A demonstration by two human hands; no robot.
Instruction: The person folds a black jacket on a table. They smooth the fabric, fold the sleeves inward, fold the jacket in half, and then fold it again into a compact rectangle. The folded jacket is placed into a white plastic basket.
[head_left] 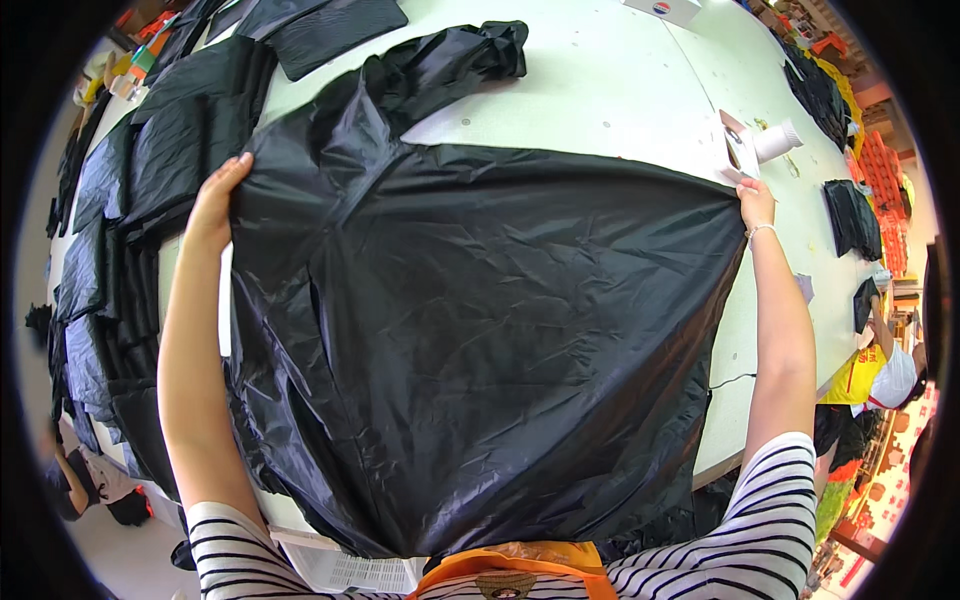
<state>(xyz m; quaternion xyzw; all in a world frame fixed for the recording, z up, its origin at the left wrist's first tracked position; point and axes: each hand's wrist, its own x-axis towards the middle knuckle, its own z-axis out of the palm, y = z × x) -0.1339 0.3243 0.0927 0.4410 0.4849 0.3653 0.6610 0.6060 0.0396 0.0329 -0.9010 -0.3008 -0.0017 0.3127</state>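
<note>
A large piece of shiny black fabric [500, 290], which looks like a thin garment with one sleeve-like part bunched at the far left, is stretched between my hands over the white table. My left hand [218, 200] is closed on its left edge, with the thumb and fingers at the border. At the far right, my right hand [757, 203] pinches a corner and draws the top edge nearly straight. The near part of the fabric hangs over the table edge against my body. Folds hide part of its left side.
Stacks of folded black garments [165, 160] lie along the left. A small white box [738, 150] and a white cone-shaped spool [778, 140] stand beyond my right hand. A white plastic basket [355, 572] is below the near edge. Another person in yellow [855, 375] is at the right.
</note>
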